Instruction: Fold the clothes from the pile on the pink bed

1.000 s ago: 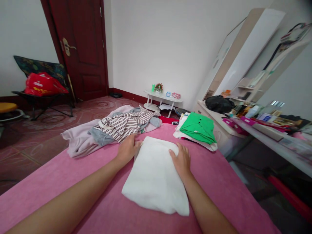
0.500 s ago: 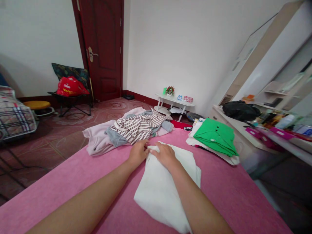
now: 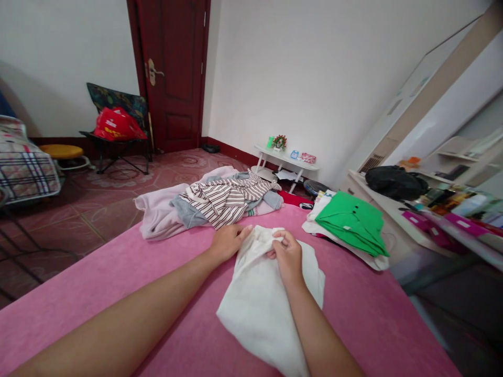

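Observation:
A white cloth (image 3: 259, 309) lies on the pink bed cover (image 3: 353, 324) in front of me. My right hand (image 3: 288, 255) pinches its far edge and lifts it a little. My left hand (image 3: 228, 242) rests against the cloth's far left corner, fingers curled onto the fabric. Just beyond my hands lies a loose heap of clothes with a striped shirt (image 3: 220, 199) on top. To the right sits a folded stack topped by a green shirt (image 3: 349, 220).
A pale pink garment (image 3: 157, 212) hangs over the bed's far left edge. A desk (image 3: 412, 220) with a black bag (image 3: 395, 182) and bottles runs along the right. A small white table (image 3: 285, 162), a dark red door (image 3: 173, 73) and a chair with a red bag (image 3: 116, 125) stand beyond.
My right hand moved from the cloth's right side to its far edge and gathered it upward. The flat folded cloth is now bunched at the top. My view swung right.

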Demonstrator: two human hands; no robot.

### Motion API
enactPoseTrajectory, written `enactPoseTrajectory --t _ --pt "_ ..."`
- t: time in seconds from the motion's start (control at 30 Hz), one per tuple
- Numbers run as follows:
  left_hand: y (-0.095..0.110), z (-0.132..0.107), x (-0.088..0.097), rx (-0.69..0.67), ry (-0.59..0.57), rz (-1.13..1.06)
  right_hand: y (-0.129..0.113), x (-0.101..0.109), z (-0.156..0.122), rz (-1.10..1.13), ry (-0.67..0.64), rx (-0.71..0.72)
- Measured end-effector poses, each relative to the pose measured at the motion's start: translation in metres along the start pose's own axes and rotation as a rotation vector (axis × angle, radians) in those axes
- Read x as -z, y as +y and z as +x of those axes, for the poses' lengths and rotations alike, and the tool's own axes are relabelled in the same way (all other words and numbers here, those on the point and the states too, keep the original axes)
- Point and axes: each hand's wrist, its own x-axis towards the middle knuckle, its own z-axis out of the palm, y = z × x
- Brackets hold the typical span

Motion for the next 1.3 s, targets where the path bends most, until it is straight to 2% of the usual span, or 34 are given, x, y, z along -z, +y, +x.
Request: enactPoseTrajectory --t 0.07,0.17,0.27,0.33,0.47,0.57,0.73,0.9,1.1,1.2,1.3 --pt "0.0 0.0 0.0 0.012 -0.029 -0.02 -0.005 0.004 -0.003 0.08 0.128 0.103" --pt "-0.002 0.0 0.0 -0.016 0.062 0.001 -0.01 0.01 -0.007 0.111 0.31 0.294" --pt "0.003 -0.002 0.003 -0.145 0.189 0.094 -0.009 0.015 -0.009 0.097 0.377 0.377" --pt "0.012 -0.006 0.006 -0.202 0.166 0.174 -0.008 0.016 -0.008 0.107 0.399 0.376" --pt "0.035 -0.014 0.006 -0.113 0.006 0.284 -0.007 0.016 -0.007 0.118 0.393 0.374" --pt "0.045 -0.017 -0.002 -0.033 -0.027 0.316 -0.007 0.016 -0.007 0.101 0.37 0.378" --pt "0.042 -0.013 -0.015 -0.029 -0.029 0.272 -0.005 0.016 -0.007 0.125 0.329 0.375" --pt "0.031 0.002 -0.012 -0.025 -0.009 0.073 -0.005 0.016 -0.007 0.109 0.325 0.354" --pt "0.021 0.024 -0.013 -0.115 -0.127 0.029 -0.007 0.016 -0.007 0.105 0.304 0.32" --pt "0.026 0.024 -0.016 -0.154 -0.102 0.001 -0.005 0.016 -0.007 0.09 0.29 0.305" --pt "0.032 0.021 -0.019 -0.314 -0.056 -0.116 -0.003 0.015 -0.008 0.093 0.274 0.306"
